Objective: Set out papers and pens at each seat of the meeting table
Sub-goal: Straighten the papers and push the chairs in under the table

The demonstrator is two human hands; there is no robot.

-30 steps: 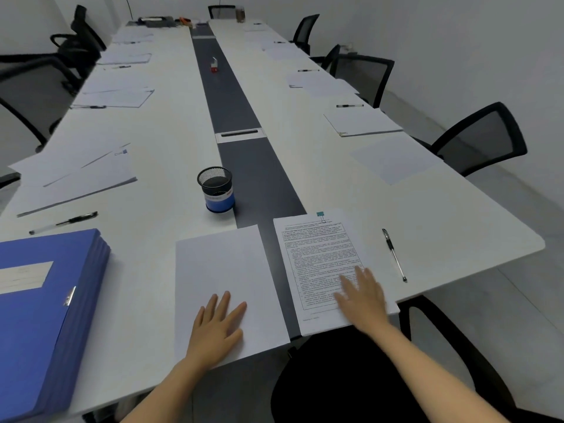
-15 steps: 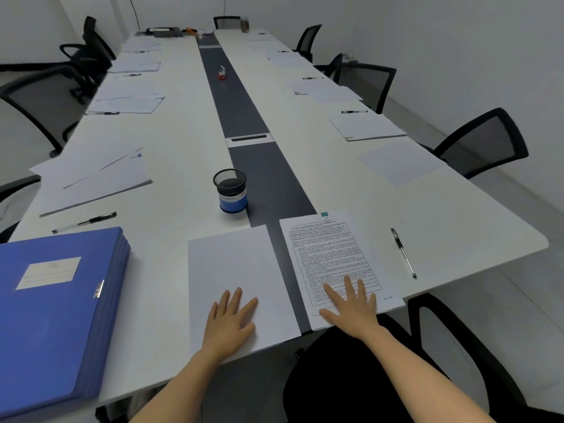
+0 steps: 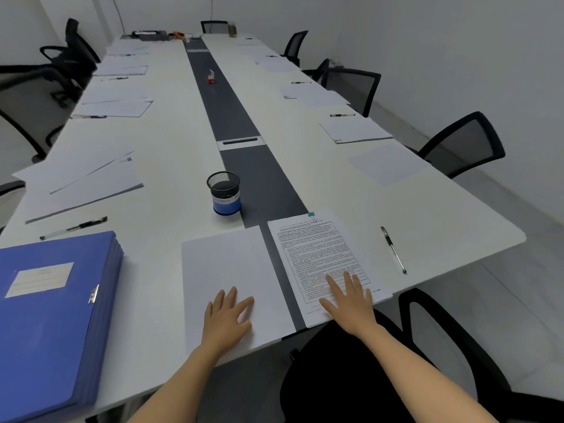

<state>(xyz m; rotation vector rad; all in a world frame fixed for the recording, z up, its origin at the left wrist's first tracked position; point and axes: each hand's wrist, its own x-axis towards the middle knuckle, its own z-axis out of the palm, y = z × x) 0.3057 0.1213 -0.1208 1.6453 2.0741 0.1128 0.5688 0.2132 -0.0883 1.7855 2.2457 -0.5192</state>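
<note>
At the table's [image 3: 158, 166] near edge, the left hand [image 3: 227, 319] lies flat, fingers spread, on a blank sheet [image 3: 225, 270]; the right hand [image 3: 348, 300] lies flat on a printed document [image 3: 317, 254] (clipped at its top). A pen [image 3: 393, 249] lies right of it, near the corner.

My left hand [image 3: 227, 315] bare, no ring or glove, my right hand [image 3: 349, 303] bare too, short plain nails as far as I can tell, both my forearms uncovered, no sleeve, watch or band showing
</note>
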